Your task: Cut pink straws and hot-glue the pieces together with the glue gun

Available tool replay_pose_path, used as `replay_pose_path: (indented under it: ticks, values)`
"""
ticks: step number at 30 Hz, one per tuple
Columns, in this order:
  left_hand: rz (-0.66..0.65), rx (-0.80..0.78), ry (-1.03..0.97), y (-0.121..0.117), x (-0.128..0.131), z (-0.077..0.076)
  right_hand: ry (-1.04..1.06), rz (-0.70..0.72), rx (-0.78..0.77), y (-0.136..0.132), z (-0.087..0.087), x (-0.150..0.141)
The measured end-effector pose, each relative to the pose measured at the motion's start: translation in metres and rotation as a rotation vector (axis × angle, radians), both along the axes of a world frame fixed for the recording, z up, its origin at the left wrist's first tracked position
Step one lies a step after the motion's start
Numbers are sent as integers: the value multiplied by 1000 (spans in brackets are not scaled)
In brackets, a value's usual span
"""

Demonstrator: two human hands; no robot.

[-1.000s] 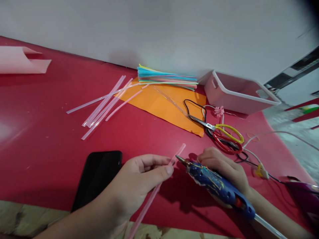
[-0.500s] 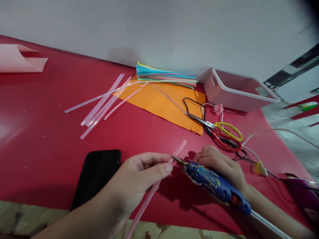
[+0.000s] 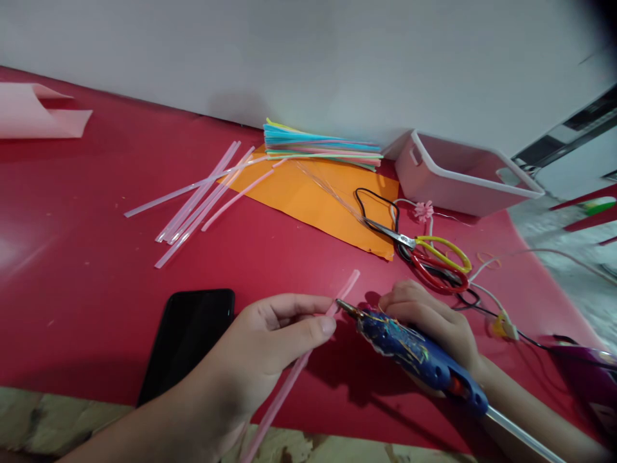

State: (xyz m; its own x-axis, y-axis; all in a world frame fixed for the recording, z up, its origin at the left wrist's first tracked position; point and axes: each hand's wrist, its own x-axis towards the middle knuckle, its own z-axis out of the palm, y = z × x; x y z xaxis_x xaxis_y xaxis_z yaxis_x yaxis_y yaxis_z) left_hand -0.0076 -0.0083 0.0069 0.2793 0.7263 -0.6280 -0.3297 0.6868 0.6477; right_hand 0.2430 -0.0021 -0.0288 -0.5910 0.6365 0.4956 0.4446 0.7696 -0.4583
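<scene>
Between thumb and fingers, my left hand [image 3: 284, 334] pinches a translucent pink straw [image 3: 284, 392], its far end sticking up past the fingertips. My right hand [image 3: 429, 318] is wrapped round a blue glue gun [image 3: 409, 350] smeared with dried glue. The gun's metal nozzle touches or nearly touches the straw just above my left fingertips. A clear glue stick [image 3: 520, 437] protrudes from the rear of the gun. Beside my left wrist lies a black phone [image 3: 193, 334].
Loose pink straws [image 3: 207, 193] lie behind the phone. Scissors [image 3: 409, 243] with red and yellow handles rest on orange paper [image 3: 308, 199], near cables and a pink pompom [image 3: 424, 211]. Coloured pipe cleaners [image 3: 321, 146] and a pink bin [image 3: 463, 177] stand by the wall.
The glue gun's nozzle has come left onto the straw by my left fingertips, then drawn back very slightly. My left hand keeps its pinch on the straw.
</scene>
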Motion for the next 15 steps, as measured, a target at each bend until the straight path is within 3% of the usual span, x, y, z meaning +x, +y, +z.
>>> replay_pose_path:
  ticks: [15]
  values:
    - [-26, 6, 14, 2, -3, 3, -1, -12, -9, 0, -3, 2]
